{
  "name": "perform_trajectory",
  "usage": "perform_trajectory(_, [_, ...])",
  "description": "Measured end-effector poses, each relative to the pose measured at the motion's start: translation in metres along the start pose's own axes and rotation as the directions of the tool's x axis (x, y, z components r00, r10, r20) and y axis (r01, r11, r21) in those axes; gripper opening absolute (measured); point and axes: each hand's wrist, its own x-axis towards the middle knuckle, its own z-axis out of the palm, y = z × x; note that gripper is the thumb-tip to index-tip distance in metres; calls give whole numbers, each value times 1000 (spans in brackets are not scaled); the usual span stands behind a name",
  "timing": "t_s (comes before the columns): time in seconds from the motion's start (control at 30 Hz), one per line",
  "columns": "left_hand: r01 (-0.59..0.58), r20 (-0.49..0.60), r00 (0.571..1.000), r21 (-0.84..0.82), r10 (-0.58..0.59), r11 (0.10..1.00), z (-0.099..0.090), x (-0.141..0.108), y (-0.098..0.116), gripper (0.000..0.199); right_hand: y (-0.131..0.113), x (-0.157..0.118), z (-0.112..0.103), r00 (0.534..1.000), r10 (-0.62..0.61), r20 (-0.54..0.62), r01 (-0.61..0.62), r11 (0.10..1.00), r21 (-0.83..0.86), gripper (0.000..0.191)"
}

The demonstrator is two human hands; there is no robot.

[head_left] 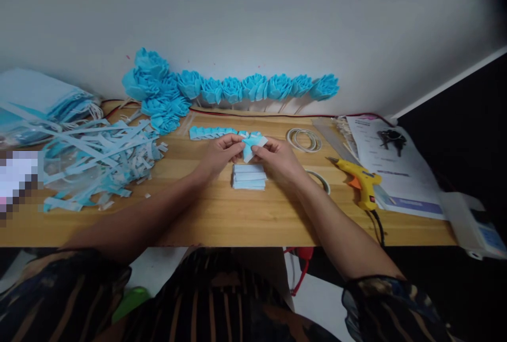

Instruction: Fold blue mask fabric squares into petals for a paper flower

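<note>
So the only real writing is on the printed sheet [400, 173] by the right edge of the tabletop [190, 231]: rows of text plus a purple band, too small to read. There's a blurry blue label on the whitish container [461, 215] at the front right corner too. Counts: seven blue flowers [232, 89] in a row along the back edge, plus a flower cluster [158, 88] left of them, too overlapped to count. One yellow glue gun [366, 183] near the right edge, one bunch of keys [391, 139] on the sheet, one stack of pale strips [249, 177] mid-tabletop. Left hand [224, 154] and right hand [277, 154] both pinch one folded blue piece [249, 148] just beyond that stack, between the front and back edges.
</note>
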Motion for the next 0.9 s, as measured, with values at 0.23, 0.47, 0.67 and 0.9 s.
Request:
perform_trajectory(0.23, [15,-1,1000,-10,-15,1000,0,-2,1,8,3,-2,-1,999,-10,34,12,997,-73,29])
perform_trajectory(0.47, [55,-21,998,-50,-56,997,2,-4,4,17,2,-2,0,999,0,51,1,999,-32,30])
perform_trajectory(0.67, [86,-18,996,-89,-88,992,4,-5,8,23,1,-4,1,999,-7,41,9,999,-53,31])
perform_trajectory(0.9, [79,44,996,52,-82,996,3,-3,5,25,0,-3,-2,998,-53,42,60,979,-194,29])
